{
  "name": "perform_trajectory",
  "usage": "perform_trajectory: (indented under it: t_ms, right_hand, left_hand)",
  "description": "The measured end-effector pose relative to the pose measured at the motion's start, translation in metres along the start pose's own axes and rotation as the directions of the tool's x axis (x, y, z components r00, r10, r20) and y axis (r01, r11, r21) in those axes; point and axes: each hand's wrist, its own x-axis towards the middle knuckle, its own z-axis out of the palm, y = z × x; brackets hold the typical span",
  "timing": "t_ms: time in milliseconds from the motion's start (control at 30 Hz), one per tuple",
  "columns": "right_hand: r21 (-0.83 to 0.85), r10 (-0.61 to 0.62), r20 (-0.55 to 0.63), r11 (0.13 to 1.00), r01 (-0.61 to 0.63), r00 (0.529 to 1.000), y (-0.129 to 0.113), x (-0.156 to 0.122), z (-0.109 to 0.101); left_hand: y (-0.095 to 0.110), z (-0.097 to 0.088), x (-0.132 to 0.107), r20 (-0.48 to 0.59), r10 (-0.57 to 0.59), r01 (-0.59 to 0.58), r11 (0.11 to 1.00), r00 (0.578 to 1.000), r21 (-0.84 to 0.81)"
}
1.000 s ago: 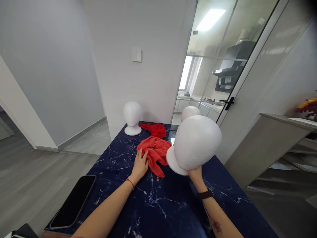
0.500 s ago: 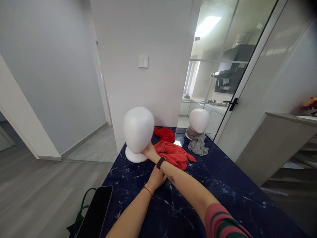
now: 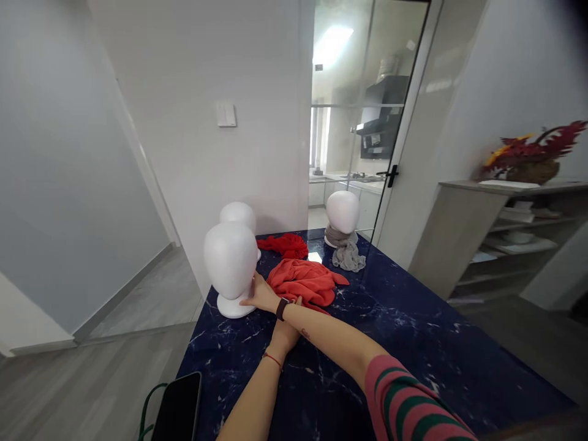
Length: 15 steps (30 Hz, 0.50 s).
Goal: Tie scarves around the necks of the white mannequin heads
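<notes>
My arms cross over a dark blue marbled table (image 3: 404,331). My right hand (image 3: 263,295) reaches left, thumb and fingers around the neck of a white mannequin head (image 3: 231,260), which stands upright on its round base. Beneath the right wrist lies my left hand (image 3: 285,332), largely covered; a fingertip shows beside a bunched coral-red scarf (image 3: 303,278). I cannot tell whether it grips the cloth. Directly behind the front head is a second white mannequin head (image 3: 239,214), partly hidden. A darker red scarf (image 3: 287,245) lies crumpled near the wall.
Farther right, another mannequin head (image 3: 342,211) wears a grey scarf (image 3: 348,251). A phone (image 3: 179,407) lies at the table's left edge, near a green strap (image 3: 146,407). Beyond are a glass door (image 3: 353,141) and a shelf unit (image 3: 459,233) with a red-leaved arrangement (image 3: 533,156).
The view has swung right, showing more of the shelf. The rear head now shows behind the front one. My left fingertips have come forward under the right wrist, beside the coral-red scarf.
</notes>
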Motion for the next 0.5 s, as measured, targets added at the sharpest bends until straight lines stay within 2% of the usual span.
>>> perform_trajectory:
  t_ms: [100,167,233,333,400,500]
  right_hand:
    - [-0.107,-0.039,-0.004,0.993,0.038,0.999,-0.009,-0.016,-0.031]
    - [-0.142,-0.088,-0.068,0.987,0.077,0.994,-0.006,-0.032,-0.062]
    - [-0.189,-0.117,-0.164,0.978,0.085,0.979,0.007,-0.052,-0.099]
    - [-0.326,-0.042,-0.267,0.944,-0.049,0.963,0.047,-0.084,-0.161]
    - [-0.397,0.043,-0.327,0.9,-0.178,0.944,0.083,-0.103,-0.203]
    - [-0.46,0.161,-0.454,0.8,-0.385,0.876,0.136,-0.12,-0.258]
  left_hand:
    - [0.002,-0.014,0.002,-0.036,-0.082,0.08,0.995,0.996,-0.065]
    - [0.006,-0.026,0.003,-0.061,-0.112,0.107,0.991,0.992,-0.086]
    - [0.012,-0.036,0.002,-0.074,-0.14,0.131,0.985,0.987,-0.112]
    - [0.021,-0.045,0.003,-0.057,-0.143,0.135,0.983,0.988,-0.124]
    - [0.026,-0.045,0.007,-0.034,-0.095,0.09,0.988,0.995,-0.122]
    - [0.031,-0.039,0.02,-0.015,-0.069,0.067,0.993,0.998,-0.094]
